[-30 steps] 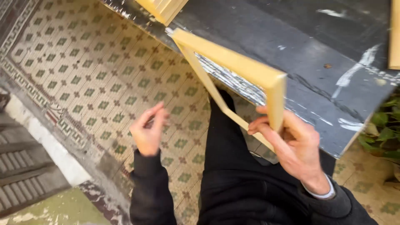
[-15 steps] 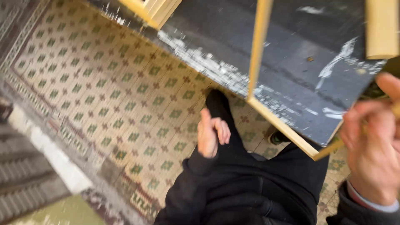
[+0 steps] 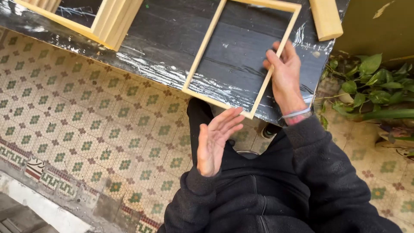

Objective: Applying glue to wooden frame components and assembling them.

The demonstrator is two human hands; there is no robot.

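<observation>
Pale wooden frame [image 3: 241,54] lay flat on the black counter [image 3: 164,39], its near corner overhanging the edge, right hand [image 3: 286,80] with fingers spread on one rail, left hand [image 3: 217,140] open beside it, so a nudge might have tipped it onto the tiled floor [image 3: 86,125].

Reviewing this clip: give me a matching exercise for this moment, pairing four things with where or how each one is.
Things:
1. thin wooden frame
2. left hand
3. right hand
4. wooden block

States:
A. open, palm showing, touching nothing, below the table edge
B. at the far right corner of the black table
C. lying flat on the table, near corner over the edge
D. resting on the frame's right rail

Pairs: 1-C, 2-A, 3-D, 4-B
</observation>
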